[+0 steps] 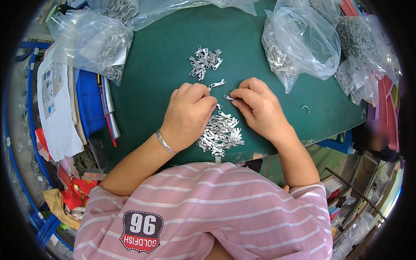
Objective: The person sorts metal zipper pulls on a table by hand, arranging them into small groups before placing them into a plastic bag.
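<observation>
— So, what are the hands doing?

— Both rest on the green counter (164,56). The right hand (260,108) pinches a small silver zipper pull (228,97) at its fingertips; the left hand (188,115) is curled, fingertips meeting that same piece.

— And the other pulls?

— A near pile of zipper pulls (221,134) lies between the wrists, partly under the left hand. A smaller far pile (204,61) sits beyond the hands, with one loose pull (216,83) just before it.

— Anything around?

— Clear plastic bags of metal parts: one far left (93,41), one far right (299,43). A small metal ring (305,108) lies alone at the right.
</observation>
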Motion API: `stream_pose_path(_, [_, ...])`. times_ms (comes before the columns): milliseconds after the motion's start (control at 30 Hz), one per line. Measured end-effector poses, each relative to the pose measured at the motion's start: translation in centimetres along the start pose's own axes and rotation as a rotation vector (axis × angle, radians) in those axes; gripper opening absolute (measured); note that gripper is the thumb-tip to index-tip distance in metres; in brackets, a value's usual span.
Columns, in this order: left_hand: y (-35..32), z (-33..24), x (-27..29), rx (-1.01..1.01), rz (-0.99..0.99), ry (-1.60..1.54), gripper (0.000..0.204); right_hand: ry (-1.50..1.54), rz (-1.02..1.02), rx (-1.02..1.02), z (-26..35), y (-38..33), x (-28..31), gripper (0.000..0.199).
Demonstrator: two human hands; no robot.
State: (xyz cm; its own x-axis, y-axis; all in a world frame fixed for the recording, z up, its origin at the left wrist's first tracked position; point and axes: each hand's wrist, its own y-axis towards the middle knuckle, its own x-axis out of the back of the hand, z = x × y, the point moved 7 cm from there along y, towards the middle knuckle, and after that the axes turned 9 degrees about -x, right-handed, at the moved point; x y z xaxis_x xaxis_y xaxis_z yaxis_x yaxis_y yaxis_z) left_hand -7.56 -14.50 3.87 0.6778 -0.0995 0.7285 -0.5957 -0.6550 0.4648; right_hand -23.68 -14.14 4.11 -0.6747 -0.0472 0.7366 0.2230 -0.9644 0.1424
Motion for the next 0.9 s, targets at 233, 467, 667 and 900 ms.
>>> stream_pose_path(233, [-0.7,0.5,0.9,0.078,-0.061,-0.089,0.02,-0.004,0.011,0.023,0.1,-0.1,0.0,0.014])
stream_pose_path(467, [-0.2,-0.1,-0.2,0.047,0.035,-0.076,0.018,0.041,0.038,-0.021,0.1,0.2,0.3,0.014])
stream_pose_path(667, [-0.7,0.0,0.2,0.063,-0.013,-0.079,0.017,0.1,-0.03,-0.118,-1.3,-0.1,1.4,0.013])
stream_pose_path(900, [-1.4,-0.2,0.8,-0.014,-0.01,-0.031,0.02,0.095,-0.007,-0.039,0.1,0.6,0.3,0.013])
